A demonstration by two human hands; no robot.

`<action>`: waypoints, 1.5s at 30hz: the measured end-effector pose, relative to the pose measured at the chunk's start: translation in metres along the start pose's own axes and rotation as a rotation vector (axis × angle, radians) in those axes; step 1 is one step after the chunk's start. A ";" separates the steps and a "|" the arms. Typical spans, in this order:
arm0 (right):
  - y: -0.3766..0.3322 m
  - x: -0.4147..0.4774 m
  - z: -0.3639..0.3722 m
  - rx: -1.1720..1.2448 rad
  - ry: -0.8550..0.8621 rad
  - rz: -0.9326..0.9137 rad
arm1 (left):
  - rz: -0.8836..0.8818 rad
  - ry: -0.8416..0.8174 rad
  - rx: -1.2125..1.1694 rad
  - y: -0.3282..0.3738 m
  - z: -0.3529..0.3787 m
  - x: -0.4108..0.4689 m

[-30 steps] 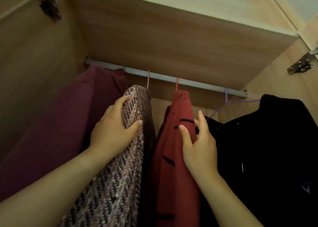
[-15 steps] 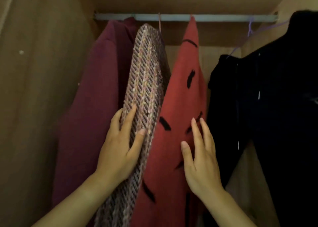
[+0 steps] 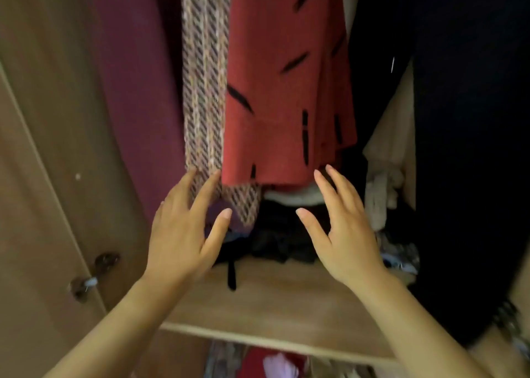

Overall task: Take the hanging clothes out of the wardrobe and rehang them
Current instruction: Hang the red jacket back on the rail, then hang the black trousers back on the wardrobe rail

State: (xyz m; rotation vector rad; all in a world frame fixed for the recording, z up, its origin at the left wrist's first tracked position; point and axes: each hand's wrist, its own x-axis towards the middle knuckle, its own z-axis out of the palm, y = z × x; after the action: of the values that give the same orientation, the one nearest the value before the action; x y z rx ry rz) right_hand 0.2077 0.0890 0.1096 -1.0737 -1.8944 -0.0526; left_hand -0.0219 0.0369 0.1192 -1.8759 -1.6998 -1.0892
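Inside the wardrobe hang a maroon garment, a woven pink-and-brown tweed garment, a red garment with black dashes and a black garment. My left hand is open, its fingertips at the lower hem of the tweed garment. My right hand is open just below the red garment's hem, holding nothing. The rail and hangers are out of view.
A wooden shelf lies below the hems, with dark crumpled clothes and pale cloth heaped at its back. The wardrobe's left door with a hinge stands at the left. More clothes lie under the shelf.
My view has dropped from the rail to the garments' hems. Both hands slid down the tweed and red garments and now hover spread at their lower edges.
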 end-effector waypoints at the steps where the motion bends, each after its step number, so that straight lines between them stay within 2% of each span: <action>1: 0.002 -0.017 0.001 -0.022 -0.031 0.021 | -0.010 -0.040 0.030 0.001 0.001 -0.018; 6: 0.013 -0.112 0.004 -0.143 -0.204 0.153 | -0.057 -0.260 0.072 0.010 0.012 -0.105; 10: 0.011 -0.192 0.002 -0.238 -0.293 0.240 | -0.007 -0.461 0.055 0.021 0.021 -0.169; 16: -0.030 -0.310 -0.012 -0.360 -0.365 0.419 | 0.169 -0.721 -0.051 0.037 0.030 -0.240; 22: -0.110 -0.437 -0.033 -0.476 -0.375 0.740 | 0.376 -0.931 -0.193 0.049 0.015 -0.316; 26: -0.171 -0.510 -0.065 -0.520 -0.311 1.057 | 0.596 -1.028 -0.304 0.085 0.003 -0.365; 31: -0.240 -0.582 -0.127 -0.602 -0.134 1.370 | 0.864 -1.121 -0.471 0.161 -0.026 -0.418; 40: -0.313 -0.704 -0.236 -0.767 0.228 1.737 | 1.363 -1.163 -0.669 0.326 -0.088 -0.528; 45: -0.330 -0.808 -0.317 -0.779 0.224 1.845 | 1.536 -1.176 -0.662 0.435 -0.125 -0.614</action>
State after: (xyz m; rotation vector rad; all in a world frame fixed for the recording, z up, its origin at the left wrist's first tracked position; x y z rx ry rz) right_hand 0.3521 -0.7815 -0.1793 -2.7472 -0.0645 0.1518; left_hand 0.3800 -0.5432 -0.1705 -3.3693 0.4329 0.2792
